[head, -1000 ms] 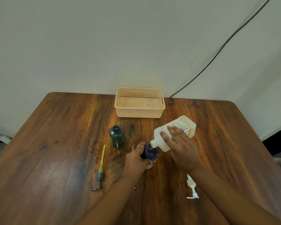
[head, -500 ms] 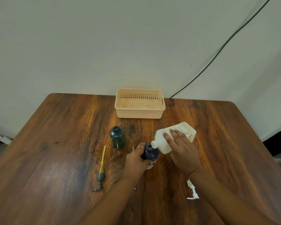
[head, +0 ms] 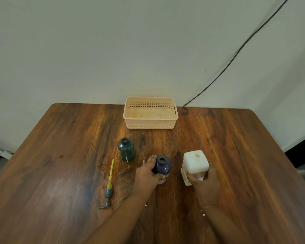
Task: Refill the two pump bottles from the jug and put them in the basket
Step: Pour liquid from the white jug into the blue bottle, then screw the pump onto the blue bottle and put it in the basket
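Note:
A dark blue pump bottle (head: 162, 165) stands open-necked near the table's middle, with my left hand (head: 147, 174) wrapped around its left side. To its right, the white jug (head: 195, 163) stands upright on the table, and my right hand (head: 205, 183) grips its near side. A dark green bottle (head: 126, 149) with an open neck stands apart, farther left. Its grey pump head with a yellow tube (head: 109, 185) lies flat on the wood left of my left arm. The peach basket (head: 150, 113) sits at the table's far edge, nothing in it.
The wooden table (head: 60, 164) has a rounded right edge close to the wall. A black cable (head: 236, 53) runs down the wall to the table's back edge. A small wet patch shows near the yellow tube.
The jug was tipped with its spout at the blue bottle's neck; my right hand has swung it upright and set it down to the right. My left hand stays on the blue bottle.

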